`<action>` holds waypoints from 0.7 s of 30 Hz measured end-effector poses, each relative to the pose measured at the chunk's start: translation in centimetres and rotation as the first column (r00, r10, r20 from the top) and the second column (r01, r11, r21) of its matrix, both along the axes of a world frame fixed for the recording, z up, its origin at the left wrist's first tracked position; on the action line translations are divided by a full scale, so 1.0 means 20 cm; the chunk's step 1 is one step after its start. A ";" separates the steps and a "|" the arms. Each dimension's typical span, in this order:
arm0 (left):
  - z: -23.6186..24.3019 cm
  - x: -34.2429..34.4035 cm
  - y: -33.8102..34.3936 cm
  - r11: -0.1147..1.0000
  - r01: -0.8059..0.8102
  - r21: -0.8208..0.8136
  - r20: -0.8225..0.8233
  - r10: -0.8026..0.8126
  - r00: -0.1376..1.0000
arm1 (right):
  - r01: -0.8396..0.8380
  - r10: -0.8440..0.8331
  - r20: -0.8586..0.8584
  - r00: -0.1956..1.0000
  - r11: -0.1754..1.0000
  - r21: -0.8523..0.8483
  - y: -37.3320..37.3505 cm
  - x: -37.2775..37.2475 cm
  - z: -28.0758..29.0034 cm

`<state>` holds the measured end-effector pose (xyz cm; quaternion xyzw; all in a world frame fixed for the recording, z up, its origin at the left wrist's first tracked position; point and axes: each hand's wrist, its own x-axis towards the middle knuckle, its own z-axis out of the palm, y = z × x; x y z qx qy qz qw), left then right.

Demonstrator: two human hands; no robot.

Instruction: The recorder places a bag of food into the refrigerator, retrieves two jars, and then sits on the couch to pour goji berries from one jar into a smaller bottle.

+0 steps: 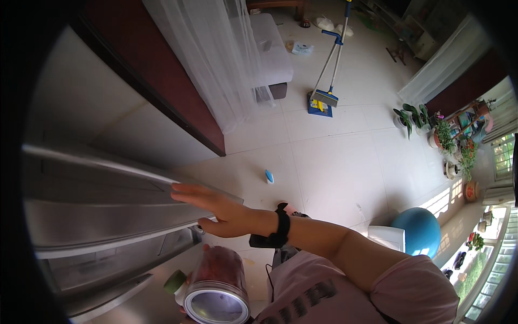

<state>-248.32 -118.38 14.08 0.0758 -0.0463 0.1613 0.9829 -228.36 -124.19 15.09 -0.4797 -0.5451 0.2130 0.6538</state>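
My right hand (216, 211) reaches across to the left, fingers stretched out and thumb apart, against the edge of a silver-grey fridge door (108, 218). It holds nothing. Below it, my left hand (186, 312) is mostly hidden; only bits of its fingers show around a clear jar (218, 275). The jar is tilted, with reddish contents and a pale round end facing me. Beside the jar, a small white bottle with a green cap (175, 281) is pressed close; I cannot tell whether the same hand holds it. A black band with a dark device (275, 229) sits on my right wrist.
A blue and white object (269, 176) lies on the tiled floor. Farther off stand a broom and dustpan (324, 102). A sheer curtain (199, 59) hangs by a dark red door frame (162, 81). At right are potted plants (445, 132) and a blue ball (416, 231).
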 end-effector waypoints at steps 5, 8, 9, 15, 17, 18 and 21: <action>-0.01 0.11 -0.01 0.986 0.168 -0.019 0.049 -0.167 0.985 | -0.148 0.148 -0.109 0.983 0.989 0.003 -0.58 0.06 0.22; -0.09 0.30 -0.12 0.959 0.281 -0.032 0.039 -0.280 0.959 | 0.041 -0.040 0.011 0.999 0.997 -0.073 -0.78 0.07 0.29; -0.10 0.36 -0.18 0.966 0.254 -0.040 -0.049 -0.256 0.965 | 0.063 -0.062 0.019 0.998 0.996 -0.064 -0.83 0.08 0.29; -0.15 0.88 -0.50 0.940 0.324 0.110 -0.262 -0.287 0.921 | 0.489 -0.368 0.464 0.806 0.855 -0.171 -1.21 0.44 0.31; -0.15 1.08 -0.64 0.890 0.428 0.155 -0.283 -0.375 0.883 | 0.526 -0.418 0.481 0.770 0.844 -0.108 -1.41 0.63 0.29; -0.13 1.21 -0.72 0.858 0.497 0.130 -0.272 -0.451 0.850 | 0.582 -0.486 0.442 0.754 0.806 -0.106 -1.50 0.73 0.28; -0.19 1.53 -0.88 0.763 0.629 0.149 -0.176 -0.605 0.776 | 0.721 -0.635 0.400 0.661 0.685 -0.103 -1.81 1.00 0.33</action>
